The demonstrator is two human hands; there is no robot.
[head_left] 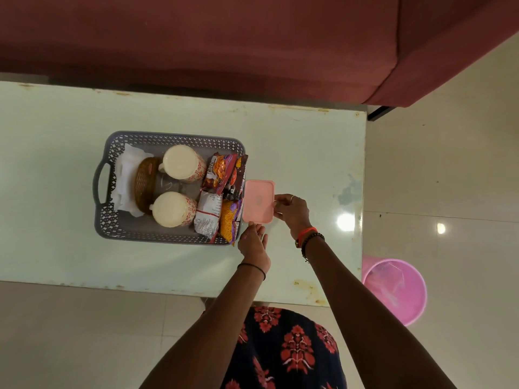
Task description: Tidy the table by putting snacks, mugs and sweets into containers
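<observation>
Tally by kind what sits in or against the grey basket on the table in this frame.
Mugs: 2, far and near
Snack packets: 4 visible, nuts, dark brown, white, yellow
Brown wicker basket: 1
White cloth: 1
Pink lidded box: 1, outside the grey basket, touched by both hands
Total: 9

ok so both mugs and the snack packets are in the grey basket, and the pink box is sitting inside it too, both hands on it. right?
Not quite. The head view shows the pink box outside the grey basket, on the table against the basket's right wall. The rest holds: both mugs and the snack packets are in the basket, left hand and right hand on the box.
</observation>
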